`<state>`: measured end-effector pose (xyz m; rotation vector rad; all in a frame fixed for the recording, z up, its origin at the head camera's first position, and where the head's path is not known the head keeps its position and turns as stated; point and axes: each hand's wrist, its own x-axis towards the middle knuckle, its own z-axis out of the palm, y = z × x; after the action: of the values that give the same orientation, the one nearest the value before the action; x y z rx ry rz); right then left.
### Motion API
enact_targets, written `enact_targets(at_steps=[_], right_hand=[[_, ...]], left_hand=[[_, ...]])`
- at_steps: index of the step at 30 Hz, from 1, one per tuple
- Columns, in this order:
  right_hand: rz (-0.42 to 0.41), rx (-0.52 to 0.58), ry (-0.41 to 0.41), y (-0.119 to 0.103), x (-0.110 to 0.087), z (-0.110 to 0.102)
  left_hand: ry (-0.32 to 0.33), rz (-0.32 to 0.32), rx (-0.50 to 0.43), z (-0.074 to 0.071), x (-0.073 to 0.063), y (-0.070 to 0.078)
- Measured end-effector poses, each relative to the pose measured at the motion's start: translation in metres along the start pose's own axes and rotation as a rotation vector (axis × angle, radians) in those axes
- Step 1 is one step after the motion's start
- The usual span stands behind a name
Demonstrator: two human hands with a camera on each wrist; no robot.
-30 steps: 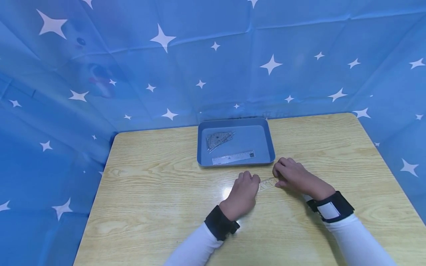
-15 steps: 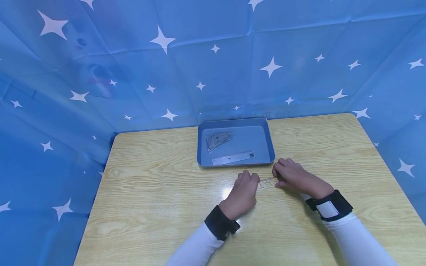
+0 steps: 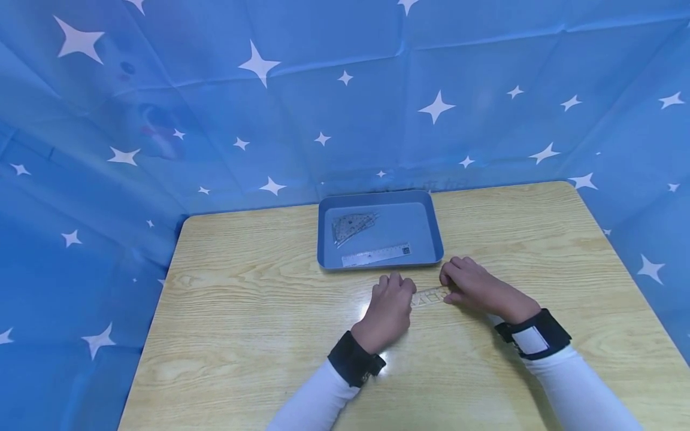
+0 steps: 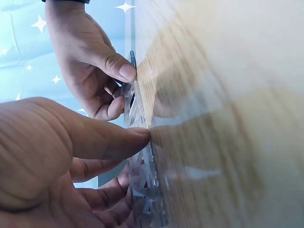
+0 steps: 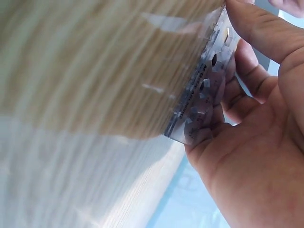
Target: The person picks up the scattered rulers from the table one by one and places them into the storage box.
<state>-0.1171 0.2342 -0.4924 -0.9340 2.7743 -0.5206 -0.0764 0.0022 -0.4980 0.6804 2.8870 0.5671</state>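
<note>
A clear plastic stencil ruler (image 3: 428,297) with cut-out shapes spans the gap between my two hands, just in front of the blue tray (image 3: 409,222). My left hand (image 3: 385,314) pinches its left part, the thumb along the edge nearer me. At the other end my right hand (image 3: 482,291) grips it with thumb and curled fingers. Seen in the right wrist view, the stencil ruler (image 5: 204,90) stands tilted on its edge, with fingers behind it. Fingers cover both its ends in the head view.
Inside the tray lie a clear straight ruler (image 3: 375,255) along the front and several clear pieces, a protractor-like one (image 3: 352,227) among them, at the left. Wood-grain table (image 3: 242,311) surrounds it; a blue starry cloth (image 3: 345,120) hangs behind.
My left hand has shifted slightly left, and a little more of the stencil ruler shows between my hands. The right hand stays almost still. Tray contents are unchanged.
</note>
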Motion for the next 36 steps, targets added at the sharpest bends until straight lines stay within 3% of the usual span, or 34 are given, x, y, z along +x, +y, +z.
enact_targets(at_steps=[11,18,24,36], right_hand=[[0.016,0.144,-0.004,0.006,-0.002,0.005],[0.031,0.207,-0.009,0.010,-0.002,0.008],[0.019,0.247,-0.027,0.012,-0.003,0.006],[-0.020,0.237,-0.006,0.008,-0.005,0.007]], left_hand=[[0.049,0.059,0.012,0.004,0.002,-0.003],[-0.030,0.071,-0.074,0.001,0.002,-0.004],[-0.110,0.147,-0.119,0.000,0.001,-0.007],[-0.079,0.241,-0.078,0.000,0.000,-0.014]])
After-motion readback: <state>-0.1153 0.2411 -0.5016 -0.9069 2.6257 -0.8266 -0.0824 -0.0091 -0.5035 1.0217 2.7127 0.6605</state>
